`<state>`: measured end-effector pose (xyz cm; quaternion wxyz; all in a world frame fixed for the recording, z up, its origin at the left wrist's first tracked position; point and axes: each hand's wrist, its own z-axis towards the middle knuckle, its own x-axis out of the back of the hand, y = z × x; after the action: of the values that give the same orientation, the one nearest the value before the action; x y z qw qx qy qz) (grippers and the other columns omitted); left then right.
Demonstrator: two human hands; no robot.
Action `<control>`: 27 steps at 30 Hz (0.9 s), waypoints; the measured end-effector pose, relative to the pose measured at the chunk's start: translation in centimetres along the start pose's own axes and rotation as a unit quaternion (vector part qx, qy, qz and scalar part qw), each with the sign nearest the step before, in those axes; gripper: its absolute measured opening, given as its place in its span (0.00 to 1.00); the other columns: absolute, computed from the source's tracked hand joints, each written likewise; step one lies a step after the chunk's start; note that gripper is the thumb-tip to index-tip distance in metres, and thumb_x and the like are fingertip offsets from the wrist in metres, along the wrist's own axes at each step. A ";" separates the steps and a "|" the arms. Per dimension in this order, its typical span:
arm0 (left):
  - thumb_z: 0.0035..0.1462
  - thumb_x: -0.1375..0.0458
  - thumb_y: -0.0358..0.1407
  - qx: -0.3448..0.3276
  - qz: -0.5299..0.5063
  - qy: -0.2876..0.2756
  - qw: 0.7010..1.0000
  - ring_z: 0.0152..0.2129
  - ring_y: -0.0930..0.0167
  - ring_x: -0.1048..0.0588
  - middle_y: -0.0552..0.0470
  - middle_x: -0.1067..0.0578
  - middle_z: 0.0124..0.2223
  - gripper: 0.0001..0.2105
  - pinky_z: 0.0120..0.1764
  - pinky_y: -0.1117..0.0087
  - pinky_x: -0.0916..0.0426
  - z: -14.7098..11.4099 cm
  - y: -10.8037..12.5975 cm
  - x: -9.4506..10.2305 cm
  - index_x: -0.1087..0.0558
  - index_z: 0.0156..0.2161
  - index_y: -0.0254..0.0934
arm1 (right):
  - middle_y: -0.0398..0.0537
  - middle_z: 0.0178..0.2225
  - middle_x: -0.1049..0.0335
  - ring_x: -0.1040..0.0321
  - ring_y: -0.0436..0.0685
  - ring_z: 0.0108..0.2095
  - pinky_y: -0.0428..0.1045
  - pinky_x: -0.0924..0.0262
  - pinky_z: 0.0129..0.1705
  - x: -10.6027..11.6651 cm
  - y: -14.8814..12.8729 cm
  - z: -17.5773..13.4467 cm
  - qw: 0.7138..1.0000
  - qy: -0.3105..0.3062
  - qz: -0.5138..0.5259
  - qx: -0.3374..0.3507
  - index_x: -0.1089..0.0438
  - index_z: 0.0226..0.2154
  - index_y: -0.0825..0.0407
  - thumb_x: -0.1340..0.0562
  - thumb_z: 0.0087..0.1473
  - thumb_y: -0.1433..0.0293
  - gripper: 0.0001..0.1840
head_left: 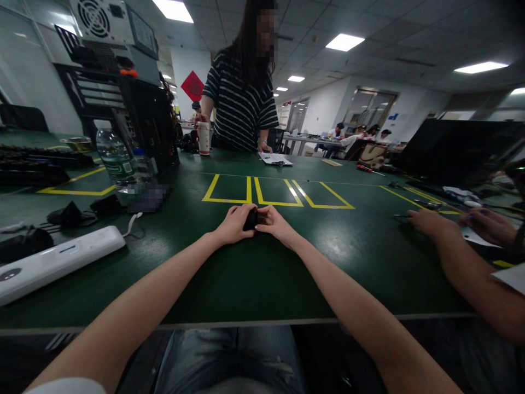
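Note:
A small black object point(250, 220) is between my two hands, low over the green table point(262, 279); its kind cannot be made out. My left hand point(234, 223) wraps around its left side, fingers over the top and thumb at the near side. From the right, my right hand point(275, 224) meets it with bent fingers and the thumb against its edge. Just beyond the hands, yellow tape point(280, 204) marks several outlined areas on the tabletop.
A white power strip point(61, 262), black adapters and water bottles point(112, 156) stand left, by a computer case point(147, 109). Across the table a person in a striped shirt point(240, 104) holds a cup point(204, 138) beside a clipboard point(275, 158). A co-worker's hands point(430, 221) are at right.

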<state>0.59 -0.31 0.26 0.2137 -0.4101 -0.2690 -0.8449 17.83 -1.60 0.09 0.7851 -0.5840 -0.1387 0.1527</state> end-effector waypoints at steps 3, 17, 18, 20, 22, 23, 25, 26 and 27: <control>0.43 0.43 0.36 0.002 0.001 -0.004 1.000 0.46 0.64 0.37 0.48 0.37 0.49 0.28 0.51 0.58 0.51 0.0 0.0 0.0 0.48 0.51 0.40 | 0.44 0.41 0.39 0.39 0.52 0.43 0.53 0.45 0.49 -0.2 0.0 0.0 1.000 0.024 -0.015 0.003 0.41 0.35 0.50 0.37 0.39 0.70 0.18; 0.43 0.43 0.36 0.003 -0.003 0.000 1.000 0.46 0.64 0.38 0.48 0.37 0.48 0.28 0.50 0.59 0.51 0.0 0.0 -0.1 0.47 0.50 0.39 | 0.43 0.41 0.40 0.38 0.52 0.43 0.52 0.45 0.49 0.2 0.4 0.3 1.000 0.009 -0.023 0.016 0.41 0.36 0.50 0.36 0.36 0.74 0.21; 0.42 0.43 0.36 0.002 -0.005 0.001 1.000 0.46 0.64 0.38 0.48 0.37 0.48 0.28 0.50 0.59 0.51 0.0 0.0 -0.1 0.47 0.50 0.39 | 0.43 0.40 0.40 0.38 0.51 0.43 0.52 0.45 0.49 0.2 0.4 0.3 1.000 0.005 -0.018 0.020 0.42 0.35 0.50 0.36 0.35 0.75 0.22; 0.42 0.43 0.36 0.002 -0.007 0.001 1.000 0.46 0.63 0.38 0.48 0.37 0.48 0.29 0.50 0.59 0.51 0.0 -0.1 -0.1 0.47 0.50 0.39 | 0.42 0.41 0.41 0.38 0.51 0.43 0.52 0.45 0.49 0.2 0.3 0.1 1.000 0.001 -0.019 0.022 0.42 0.35 0.50 0.36 0.35 0.75 0.21; 0.42 0.43 0.36 0.003 -0.006 0.000 1.000 0.46 0.64 0.38 0.48 0.37 0.48 0.29 0.51 0.59 0.51 0.0 0.0 -0.1 0.47 0.50 0.39 | 0.43 0.41 0.40 0.39 0.51 0.43 0.52 0.45 0.49 0.1 0.2 0.0 0.999 0.009 -0.034 0.020 0.42 0.35 0.50 0.37 0.37 0.74 0.20; 0.42 0.43 0.36 0.004 -0.004 0.000 1.000 0.46 0.64 0.38 0.48 0.37 0.48 0.28 0.50 0.59 0.51 0.0 0.0 -0.1 0.47 0.50 0.39 | 0.43 0.41 0.40 0.39 0.51 0.43 0.52 0.45 0.49 0.0 0.2 0.0 0.999 0.017 -0.043 0.019 0.42 0.35 0.50 0.37 0.38 0.72 0.18; 0.42 0.43 0.36 0.005 -0.001 -0.002 1.000 0.46 0.64 0.38 0.48 0.37 0.48 0.28 0.50 0.59 0.51 0.1 0.1 -0.1 0.48 0.50 0.39 | 0.43 0.40 0.39 0.39 0.50 0.42 0.52 0.45 0.49 -0.2 0.1 0.0 0.997 0.034 -0.060 0.021 0.41 0.35 0.50 0.39 0.42 0.69 0.15; 0.43 0.43 0.36 0.006 0.000 -0.003 1.000 0.46 0.64 0.38 0.48 0.37 0.48 0.28 0.50 0.59 0.51 0.1 0.1 0.0 0.48 0.50 0.39 | 0.44 0.39 0.39 0.39 0.50 0.42 0.52 0.45 0.48 -0.3 0.1 0.0 0.996 0.045 -0.070 0.025 0.41 0.35 0.51 0.40 0.43 0.68 0.14; 0.43 0.43 0.35 0.007 0.000 -0.004 1.000 0.46 0.64 0.38 0.48 0.37 0.48 0.28 0.51 0.59 0.51 0.1 0.1 0.0 0.48 0.50 0.39 | 0.44 0.39 0.39 0.39 0.51 0.43 0.51 0.44 0.48 -0.4 0.1 0.0 0.995 0.056 -0.080 0.031 0.41 0.35 0.51 0.40 0.43 0.67 0.14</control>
<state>0.73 -0.36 0.31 0.2159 -0.4121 -0.2756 -0.8412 17.44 -1.68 -0.03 0.8188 -0.5544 -0.1363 0.0609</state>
